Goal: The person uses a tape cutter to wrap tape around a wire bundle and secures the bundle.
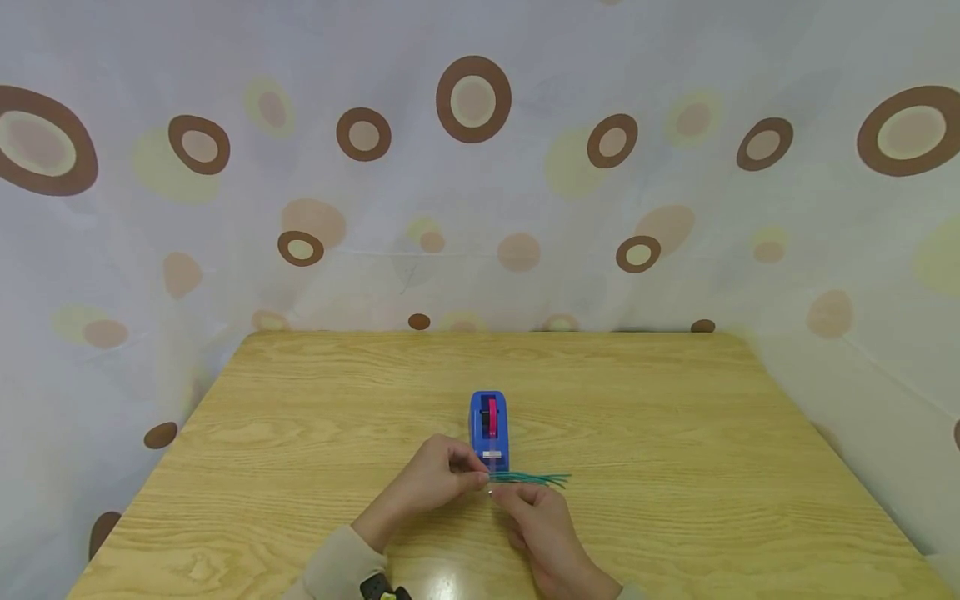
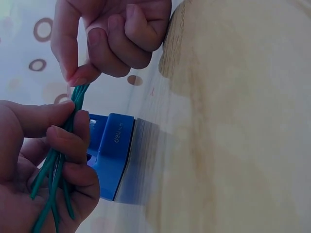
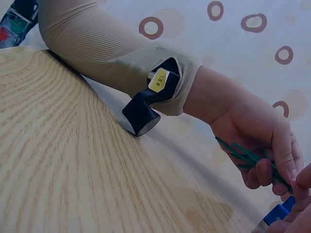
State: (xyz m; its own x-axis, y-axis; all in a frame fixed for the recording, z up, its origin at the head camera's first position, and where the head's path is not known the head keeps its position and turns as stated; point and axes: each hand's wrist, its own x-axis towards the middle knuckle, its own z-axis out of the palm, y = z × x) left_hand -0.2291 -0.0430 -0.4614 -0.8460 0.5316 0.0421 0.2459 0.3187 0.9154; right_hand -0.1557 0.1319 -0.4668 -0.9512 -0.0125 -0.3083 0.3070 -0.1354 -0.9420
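Your left sleeve is pale beige, with fine ridges across part of it and a ribbed cuff. At that cuff you wear a black wrist camera with a rounded barrel and a yellow label bearing dark characters. Your right sleeve shows only a pale edge; your fingers are bare.

The green strands lean toward teal in the head view. The tape dispenser is solid blue, with pale lettering on its side and a bright pink reel inside. Yellowish-tan wood grain streaks the table. The wall cloth is pale grey-white, patterned with brown rings around pale centres, plus peach and soft yellow spots. The sleeve is beige with a ribbed cuff, and the black wrist camera bears a yellow label with dark characters
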